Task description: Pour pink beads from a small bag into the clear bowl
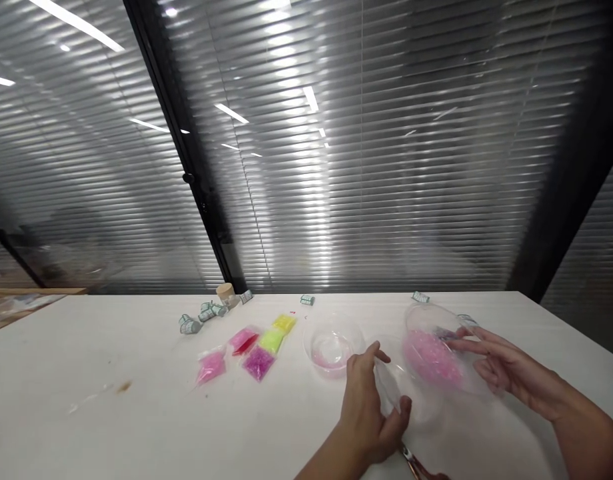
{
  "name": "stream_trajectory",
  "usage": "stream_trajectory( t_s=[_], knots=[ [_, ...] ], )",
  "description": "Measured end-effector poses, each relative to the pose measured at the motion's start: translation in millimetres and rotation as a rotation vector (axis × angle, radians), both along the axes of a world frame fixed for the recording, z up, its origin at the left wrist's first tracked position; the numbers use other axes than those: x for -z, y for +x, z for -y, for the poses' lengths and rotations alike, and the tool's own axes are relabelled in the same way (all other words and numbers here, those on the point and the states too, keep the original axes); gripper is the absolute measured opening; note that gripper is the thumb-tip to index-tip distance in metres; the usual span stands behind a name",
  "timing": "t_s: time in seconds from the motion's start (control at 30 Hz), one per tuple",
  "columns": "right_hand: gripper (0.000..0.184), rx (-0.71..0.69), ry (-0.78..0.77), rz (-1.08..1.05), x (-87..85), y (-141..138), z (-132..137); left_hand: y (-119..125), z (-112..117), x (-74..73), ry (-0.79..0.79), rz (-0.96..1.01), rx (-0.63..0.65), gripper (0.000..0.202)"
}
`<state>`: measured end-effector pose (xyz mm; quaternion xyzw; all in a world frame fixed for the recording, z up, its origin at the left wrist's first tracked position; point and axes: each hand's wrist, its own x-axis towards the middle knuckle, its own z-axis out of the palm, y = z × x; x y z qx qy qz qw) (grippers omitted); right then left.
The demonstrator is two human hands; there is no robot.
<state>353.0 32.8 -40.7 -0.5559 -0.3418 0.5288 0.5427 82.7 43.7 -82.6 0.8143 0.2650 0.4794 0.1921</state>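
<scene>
My left hand (pixel 369 413) curves its thumb and fingers around the edge of a clear plastic bowl (pixel 426 403). Just beyond it, a second clear bowl tilts toward me with pink beads (pixel 431 359) gathered inside. My right hand (pixel 506 373) grips that bowl at its right side, fingers on the rim. The two bowls overlap in view, and their see-through edges are hard to separate. To the left stands another clear bowl (pixel 335 327) with a little pink at its bottom. Scissors (pixel 411 460) lie below my left hand, partly cut off by the frame.
Small bags of pink (pixel 211 367), purple (pixel 258 363), and yellow beads (pixel 284 323) lie left of centre on the white table (pixel 151 427). Behind them are a cork-like piece (pixel 225 292) and several crumpled printed packets (pixel 189 325). Glass with blinds closes off the back.
</scene>
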Motion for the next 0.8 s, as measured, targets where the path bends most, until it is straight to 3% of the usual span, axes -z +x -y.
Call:
stream_trajectory(
  t_s=[0.13, 0.23, 0.33, 0.47, 0.8],
  knots=[
    [0.032, -0.079, -0.023, -0.072, -11.2, -11.0, 2.1, -1.4, 1.0, 0.1, 0.018, -0.036, -0.030, 0.063],
    [0.030, -0.079, -0.005, -0.144, -13.4, -16.6, 2.3, -1.9, 0.8, -1.7, 0.044, -0.024, 0.017, 0.064],
    [0.030, -0.077, 0.012, -0.205, -12.2, -17.9, 1.0, -1.3, 0.9, -3.3, 0.059, -0.014, 0.066, 0.061],
    [0.043, -0.072, 0.018, -0.287, -11.0, -16.2, -0.9, -1.4, 1.3, -3.7, 0.032, -0.012, 0.080, 0.052],
    [0.052, 0.012, 0.065, -0.357, -4.8, -13.1, -9.3, -4.4, 0.1, -1.6, 0.013, -0.117, 0.065, 0.058]
  ],
)
